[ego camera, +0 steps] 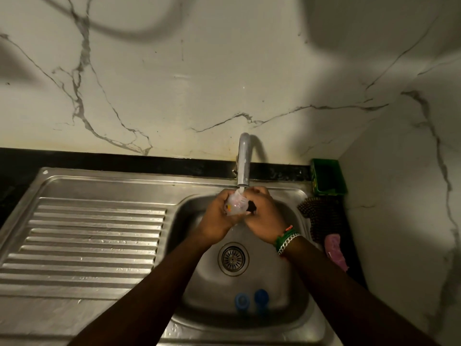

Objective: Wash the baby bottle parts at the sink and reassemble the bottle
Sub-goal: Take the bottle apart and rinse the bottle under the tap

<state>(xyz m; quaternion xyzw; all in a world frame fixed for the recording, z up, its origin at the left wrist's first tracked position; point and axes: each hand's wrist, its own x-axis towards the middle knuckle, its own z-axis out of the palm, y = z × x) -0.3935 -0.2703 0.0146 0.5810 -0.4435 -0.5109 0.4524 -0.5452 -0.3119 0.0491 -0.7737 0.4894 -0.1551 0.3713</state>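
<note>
1. Under the tap spout [244, 168], over the back of the sink bowl [279, 283], the clear bottle body [235, 207] is sitting between both hands with water running onto its top.
2. Risk — the wet plastic is likely getting slick, and a loosening grip could be letting it slide out and drop toward the drain [233, 258].
3. Risk — the stream is hitting near the bottle's edge, so it may be splashing off onto the drainboard [94, 236] rather than flushing the inside.
4. Risk — two blue parts [251, 298] are lying at the near side of the bowl, apart from the hands; runoff could be pushing them around, though they look too big for the drain.
5. Left hand [219, 216] is curling round the bottle's left side, fingers wrapped close and pressed together.
6. Right hand [264, 216] is curling in against the bottle's right side and gripping it — something dark is showing at its fingers, cannot tell what.
7. Right of the bowl, a dark scrubber [321, 216], a pink item [335, 250] and a green tray [328, 177] are sitting untouched.
</note>
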